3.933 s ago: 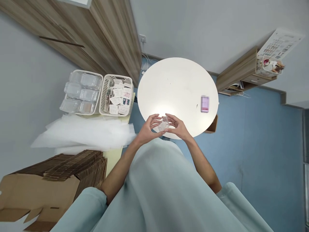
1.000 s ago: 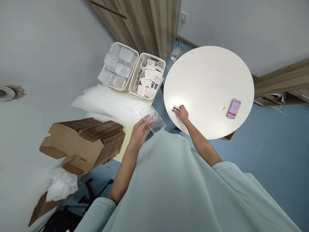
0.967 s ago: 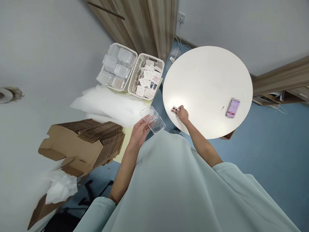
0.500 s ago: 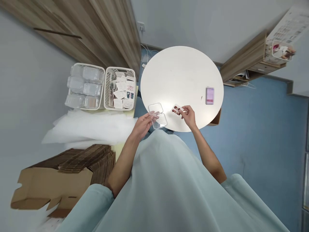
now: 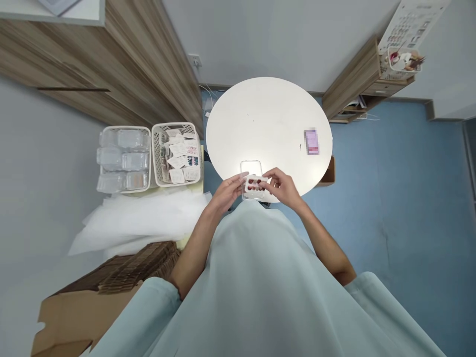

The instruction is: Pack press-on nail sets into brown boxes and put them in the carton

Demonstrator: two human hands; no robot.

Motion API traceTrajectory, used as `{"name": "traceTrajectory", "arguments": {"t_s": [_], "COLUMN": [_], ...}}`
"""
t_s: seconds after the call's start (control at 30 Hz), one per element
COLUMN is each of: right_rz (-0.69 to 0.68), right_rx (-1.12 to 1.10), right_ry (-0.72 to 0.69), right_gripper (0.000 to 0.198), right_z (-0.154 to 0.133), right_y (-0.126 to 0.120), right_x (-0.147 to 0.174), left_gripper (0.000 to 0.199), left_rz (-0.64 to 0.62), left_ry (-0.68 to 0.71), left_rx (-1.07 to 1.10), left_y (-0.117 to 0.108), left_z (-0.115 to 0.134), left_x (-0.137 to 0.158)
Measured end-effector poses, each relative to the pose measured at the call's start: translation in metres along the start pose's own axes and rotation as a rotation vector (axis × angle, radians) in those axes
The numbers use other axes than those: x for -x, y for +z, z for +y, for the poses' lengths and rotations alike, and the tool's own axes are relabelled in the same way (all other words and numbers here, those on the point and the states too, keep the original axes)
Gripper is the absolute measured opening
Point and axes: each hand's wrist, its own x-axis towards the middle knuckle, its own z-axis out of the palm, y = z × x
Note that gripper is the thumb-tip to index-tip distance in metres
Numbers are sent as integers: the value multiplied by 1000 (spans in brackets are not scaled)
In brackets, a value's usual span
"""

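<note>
a small white card [image 5: 254, 181] with two rows of dark red bits is over the near half of an open clear box [image 5: 252, 197]. i cannot tell if the card touches the bottom of the box or is just above it. the lid half of the box tips away from the person, toward the table.

the left hand [image 5: 226, 192] holds the box by its left side, with its fingers at the middle fold. the right hand [image 5: 281, 187] pinches the right end of the card between thumb and fingers. the two hands are near each other, one on each side of the box.

the box is at the near edge of a round white table [image 5: 268, 116]. a blurry purple thing [image 5: 311, 142] lies on the right part of the table.

to the left, two white baskets stand side by side. the far left basket [image 5: 126, 128] has clear boxes [image 5: 134, 161] in it, and the other basket [image 5: 157, 148] is full of little cards [image 5: 178, 149]. nearer the person are soft white sheets [image 5: 145, 218], then a pile of brown cardboard [image 5: 139, 267].
</note>
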Motion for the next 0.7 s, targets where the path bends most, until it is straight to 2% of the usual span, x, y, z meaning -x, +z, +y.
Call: {"name": "traceTrajectory", "arguments": {"t_s": [0.23, 0.47, 0.7], "right_rz": [-75, -77, -95], "right_rx": [146, 356, 563], "right_ry": [-1, -184, -246], "right_gripper": [31, 22, 22], "right_z": [6, 2, 2], "right_y": [7, 8, 6], "right_x": [5, 4, 3], "left_gripper": [47, 47, 49], "left_rz": [-13, 22, 33], "left_ry": [23, 31, 34], "left_rx": [57, 77, 74], "left_y": [8, 11, 12], "left_z": [3, 3, 4], "left_x": [7, 14, 17]}}
